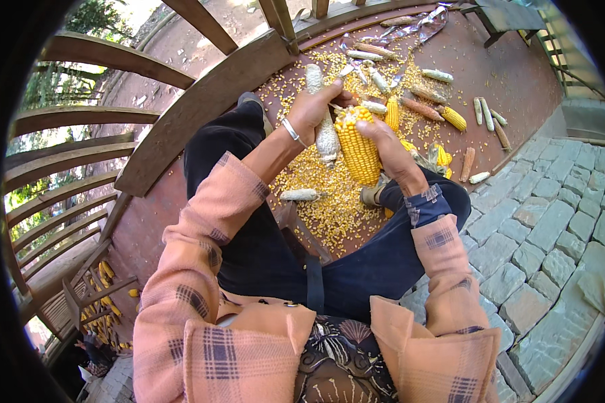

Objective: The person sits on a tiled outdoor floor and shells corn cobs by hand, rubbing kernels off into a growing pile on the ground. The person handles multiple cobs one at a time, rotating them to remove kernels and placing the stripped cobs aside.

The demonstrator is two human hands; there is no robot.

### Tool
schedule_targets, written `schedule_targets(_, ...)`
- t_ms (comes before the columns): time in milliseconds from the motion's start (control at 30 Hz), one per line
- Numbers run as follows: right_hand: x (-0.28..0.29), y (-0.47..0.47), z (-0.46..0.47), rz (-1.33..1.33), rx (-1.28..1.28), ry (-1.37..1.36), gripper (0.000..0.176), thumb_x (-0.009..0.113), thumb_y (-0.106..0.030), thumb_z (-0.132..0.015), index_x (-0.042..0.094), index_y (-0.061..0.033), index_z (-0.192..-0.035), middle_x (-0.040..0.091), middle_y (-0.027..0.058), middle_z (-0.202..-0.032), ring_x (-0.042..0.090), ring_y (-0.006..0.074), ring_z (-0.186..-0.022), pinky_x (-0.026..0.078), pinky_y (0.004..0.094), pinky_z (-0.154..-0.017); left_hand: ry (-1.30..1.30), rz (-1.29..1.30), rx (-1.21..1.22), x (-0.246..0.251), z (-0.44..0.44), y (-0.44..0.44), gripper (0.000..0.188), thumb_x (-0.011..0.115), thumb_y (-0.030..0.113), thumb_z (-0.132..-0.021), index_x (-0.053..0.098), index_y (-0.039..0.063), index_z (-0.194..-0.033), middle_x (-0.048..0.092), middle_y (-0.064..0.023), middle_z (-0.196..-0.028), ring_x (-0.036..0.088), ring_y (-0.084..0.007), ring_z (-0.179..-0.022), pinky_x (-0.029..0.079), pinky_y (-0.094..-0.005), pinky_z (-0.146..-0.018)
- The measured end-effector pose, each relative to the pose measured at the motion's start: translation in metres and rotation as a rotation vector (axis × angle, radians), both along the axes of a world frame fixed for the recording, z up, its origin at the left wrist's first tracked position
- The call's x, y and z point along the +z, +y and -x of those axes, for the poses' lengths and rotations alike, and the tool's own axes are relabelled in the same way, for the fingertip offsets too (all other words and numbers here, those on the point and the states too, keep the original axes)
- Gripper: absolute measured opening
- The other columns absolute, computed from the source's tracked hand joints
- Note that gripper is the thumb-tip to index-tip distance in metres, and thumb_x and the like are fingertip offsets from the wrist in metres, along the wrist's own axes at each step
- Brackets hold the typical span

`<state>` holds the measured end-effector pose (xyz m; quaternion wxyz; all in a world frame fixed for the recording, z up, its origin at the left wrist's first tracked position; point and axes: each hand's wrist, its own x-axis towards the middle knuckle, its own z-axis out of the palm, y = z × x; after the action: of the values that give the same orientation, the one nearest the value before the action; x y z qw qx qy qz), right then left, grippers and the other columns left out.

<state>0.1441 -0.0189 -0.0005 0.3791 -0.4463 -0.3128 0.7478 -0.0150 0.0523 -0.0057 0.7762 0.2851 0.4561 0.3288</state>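
Observation:
My left hand (pixel 310 111), with a bangle at the wrist, is closed around a long whitish bare corn cob (pixel 326 138). The cob's ends show above and below the hand. In my right hand (pixel 390 148) is a thick yellow corn ear (pixel 357 151), its thumb on the kernels near the top. Some top rows of the ear show pale gaps. The ear is beside the cob, near the left fingers; whether they touch it I cannot tell. Loose corn kernels (pixel 327 221) cover the floor below, between my bent legs. A bare cob (pixel 300 195) lies on them.
Ahead, bare cobs (pixel 437 75), reddish cobs (pixel 422 109) and a partly shelled ear (pixel 452 118) lie scattered. Silvery strips (pixel 433 22) and a low bench (pixel 506 20) are farther off. Wooden railing (pixel 201 113) bounds the left, stone paving (pixel 549 216) the right. Corn ears (pixel 101 302) lie behind left.

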Motion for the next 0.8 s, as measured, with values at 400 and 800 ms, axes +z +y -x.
schedule_targets(400, -0.018, 0.005, 0.020, -0.413, -0.231, -0.265, 0.063, 0.043, -0.052, -0.095, 0.052, 0.0036, -0.122, 0.061, 0.0130, -0.111, 0.056, 0.0185, -0.105, 0.042, 0.0306, -0.092, 0.308, -0.490, 0.051, 0.011, -0.027, -0.035, 0.040, 0.059, 0.039, -0.091, 0.066, 0.001, -0.096, 0.065, -0.0033, -0.077, 0.057, -0.0107, -0.067, 0.047, -0.0279, -0.063)
schedule_targets(800, 0.003, 0.007, 0.012, -0.288, -0.135, -0.239, 0.052, 0.029, -0.042, -0.101, 0.060, -0.0010, -0.098, 0.062, 0.0039, -0.084, 0.055, 0.0095, -0.072, 0.043, 0.0261, -0.066, 0.315, -0.031, 0.104, 0.004, -0.020, 0.000, 0.040, 0.062, 0.040, -0.089, 0.067, 0.000, -0.085, 0.064, -0.0053, -0.075, 0.059, -0.0133, -0.064, 0.048, -0.0296, -0.061)
